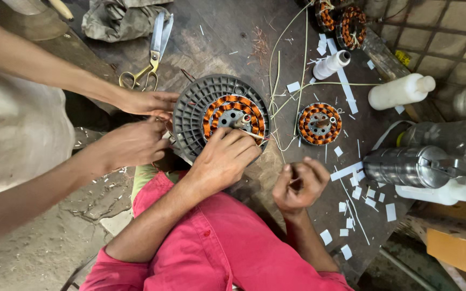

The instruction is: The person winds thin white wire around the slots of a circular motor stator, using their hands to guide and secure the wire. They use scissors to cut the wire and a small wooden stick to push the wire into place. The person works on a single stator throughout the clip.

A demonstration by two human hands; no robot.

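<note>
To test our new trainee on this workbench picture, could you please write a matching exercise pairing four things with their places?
Things
1. scissors
2. small stator
3. larger white bottle
4. left hand

Places
A. resting on the copper windings of the large stator
B. beside the crumpled cloth, at the top
C. lying on its side towards the right edge
D. alone on the table, just right of the grey finned housing

Pairs: 1-B, 2-D, 3-C, 4-A
</note>
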